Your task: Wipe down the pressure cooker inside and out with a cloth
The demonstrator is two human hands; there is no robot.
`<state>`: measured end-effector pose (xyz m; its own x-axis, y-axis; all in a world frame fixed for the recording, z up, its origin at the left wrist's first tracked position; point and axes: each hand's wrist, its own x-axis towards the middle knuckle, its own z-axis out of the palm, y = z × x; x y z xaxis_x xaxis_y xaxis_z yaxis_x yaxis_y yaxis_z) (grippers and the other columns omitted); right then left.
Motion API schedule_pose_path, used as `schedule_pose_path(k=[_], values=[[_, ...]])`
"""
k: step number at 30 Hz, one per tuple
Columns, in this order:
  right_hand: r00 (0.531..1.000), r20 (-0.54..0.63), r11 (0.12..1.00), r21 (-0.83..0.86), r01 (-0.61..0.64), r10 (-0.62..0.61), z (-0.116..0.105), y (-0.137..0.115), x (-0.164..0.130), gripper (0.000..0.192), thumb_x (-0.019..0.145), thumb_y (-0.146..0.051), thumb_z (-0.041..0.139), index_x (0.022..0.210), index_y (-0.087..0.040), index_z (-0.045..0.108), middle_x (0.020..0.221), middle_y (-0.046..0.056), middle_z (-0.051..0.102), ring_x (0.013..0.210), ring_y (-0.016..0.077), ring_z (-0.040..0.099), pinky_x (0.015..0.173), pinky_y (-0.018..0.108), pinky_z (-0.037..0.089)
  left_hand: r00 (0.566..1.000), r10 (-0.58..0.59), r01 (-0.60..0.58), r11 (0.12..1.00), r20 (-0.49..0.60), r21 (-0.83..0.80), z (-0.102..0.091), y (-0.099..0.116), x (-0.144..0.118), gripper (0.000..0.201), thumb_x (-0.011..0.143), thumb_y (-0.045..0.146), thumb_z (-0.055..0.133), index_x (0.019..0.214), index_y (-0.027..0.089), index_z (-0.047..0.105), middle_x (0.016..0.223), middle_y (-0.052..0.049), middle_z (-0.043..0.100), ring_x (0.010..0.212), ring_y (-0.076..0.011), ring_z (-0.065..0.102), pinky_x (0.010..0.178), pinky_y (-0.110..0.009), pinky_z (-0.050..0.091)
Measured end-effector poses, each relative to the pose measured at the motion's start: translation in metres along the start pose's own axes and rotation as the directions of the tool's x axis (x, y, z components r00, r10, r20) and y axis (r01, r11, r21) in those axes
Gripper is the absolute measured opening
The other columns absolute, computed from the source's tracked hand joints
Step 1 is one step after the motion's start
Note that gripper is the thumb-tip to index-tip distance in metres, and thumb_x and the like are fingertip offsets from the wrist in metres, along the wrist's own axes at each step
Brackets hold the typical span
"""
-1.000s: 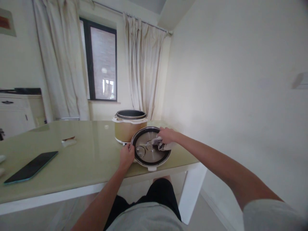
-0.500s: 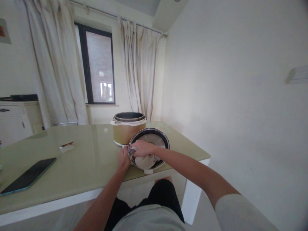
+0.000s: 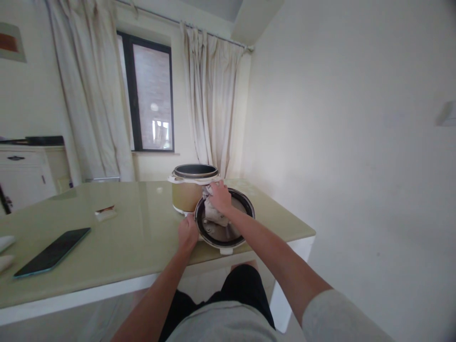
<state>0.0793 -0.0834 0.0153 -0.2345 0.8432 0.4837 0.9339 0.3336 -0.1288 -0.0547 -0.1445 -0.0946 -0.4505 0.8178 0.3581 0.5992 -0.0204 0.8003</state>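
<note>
A round pressure cooker lid (image 3: 225, 235) is tilted up near the table's front edge, its metal inner side toward me. My left hand (image 3: 188, 232) grips the lid's left rim with closed fingers. In my right hand (image 3: 220, 197) a pale cloth (image 3: 213, 214) is bunched up and hangs against the upper left of the lid's inside. Just behind the lid stands the gold and white cooker body (image 3: 185, 194), open at the top, with a dark inner pot (image 3: 195, 169) in it. The lid and my right hand hide part of the cooker's right side.
On the left of the greenish table (image 3: 135, 242) lies a dark tablet (image 3: 53, 251). A small white item (image 3: 106, 213) with a brown strip lies farther back. White objects (image 3: 5, 251) show at the left edge. A wall (image 3: 338, 166) rises on the right.
My right hand has moved up with the cloth, from the lid's lower left to its upper left rim. The left hand still holds the rim. The view has shifted slightly left.
</note>
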Motion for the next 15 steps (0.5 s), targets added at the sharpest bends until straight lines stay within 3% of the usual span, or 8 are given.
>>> schedule_pose_path(k=[3, 6, 8, 10, 12, 15], values=[[0.998, -0.056, 0.999, -0.010, -0.036, 0.036, -0.005, 0.020, 0.000, 0.042, 0.098, -0.021, 0.058, 0.139, -0.025, 0.056, 0.146, 0.016, 0.051, 0.122, 0.0334, 0.057, 0.087, 0.040, 0.057, 0.999, -0.035, 0.036, 0.998, 0.017, -0.053, -0.001, 0.005, -0.002, 0.056, 0.107, 0.025, 0.026, 0.109, 0.016, 0.081, 0.106, -0.018, 0.080, 0.098, -0.0272, 0.073, 0.080, -0.033, 0.049], [0.997, -0.068, 0.998, 0.047, -0.034, 0.037, -0.002, 0.025, 0.001, 0.040, 0.095, -0.022, 0.063, 0.136, -0.024, 0.060, 0.139, 0.017, 0.056, 0.115, 0.0328, 0.061, 0.086, 0.042, 0.056, 0.999, -0.035, 0.037, 0.997, 0.026, -0.066, -0.002, 0.007, -0.003, 0.055, 0.108, 0.026, 0.026, 0.109, 0.015, 0.081, 0.105, -0.019, 0.080, 0.098, -0.0275, 0.072, 0.081, -0.034, 0.048], [0.999, 0.000, 0.991, 0.126, 0.033, -0.034, 0.004, 0.018, 0.001, 0.039, 0.095, -0.030, 0.067, 0.132, -0.023, 0.062, 0.131, 0.016, 0.059, 0.108, 0.0303, 0.064, 0.086, 0.041, 0.055, 1.000, -0.018, 0.020, 0.998, 0.025, -0.059, -0.003, 0.007, -0.004, 0.056, 0.108, 0.028, 0.026, 0.110, 0.015, 0.080, 0.106, -0.019, 0.080, 0.098, -0.0282, 0.072, 0.081, -0.035, 0.048], [0.979, 0.090, 0.963, 0.215, 0.162, -0.184, 0.012, 0.008, -0.002, 0.037, 0.091, -0.036, 0.074, 0.124, -0.022, 0.067, 0.119, 0.011, 0.064, 0.106, 0.0273, 0.064, 0.089, 0.038, 0.054, 1.000, -0.016, 0.017, 0.999, 0.017, -0.028, -0.003, 0.006, -0.004, 0.058, 0.108, 0.028, 0.024, 0.106, 0.015, 0.080, 0.104, -0.019, 0.079, 0.097, -0.0288, 0.072, 0.080, -0.035, 0.047], [0.899, 0.171, 0.896, 0.275, 0.350, -0.404, 0.017, 0.002, -0.009, 0.033, 0.083, -0.033, 0.081, 0.113, -0.022, 0.070, 0.107, 0.006, 0.067, 0.108, 0.0248, 0.062, 0.093, 0.033, 0.052, 0.999, -0.039, 0.039, 0.999, 0.005, 0.008, -0.003, 0.005, -0.004, 0.059, 0.108, 0.028, 0.023, 0.098, 0.014, 0.079, 0.099, -0.019, 0.079, 0.093, -0.0292, 0.072, 0.080, -0.036, 0.048], [0.724, 0.257, 0.765, 0.305, 0.567, -0.640, 0.012, 0.007, -0.020, 0.030, 0.077, -0.026, 0.083, 0.104, -0.021, 0.073, 0.100, 0.004, 0.068, 0.107, 0.0228, 0.061, 0.092, 0.029, 0.051, 0.998, -0.058, 0.058, 0.998, -0.005, 0.005, -0.003, 0.003, -0.003, 0.058, 0.107, 0.029, 0.025, 0.091, 0.014, 0.079, 0.093, -0.020, 0.078, 0.089, -0.0288, 0.072, 0.079, -0.036, 0.049]])
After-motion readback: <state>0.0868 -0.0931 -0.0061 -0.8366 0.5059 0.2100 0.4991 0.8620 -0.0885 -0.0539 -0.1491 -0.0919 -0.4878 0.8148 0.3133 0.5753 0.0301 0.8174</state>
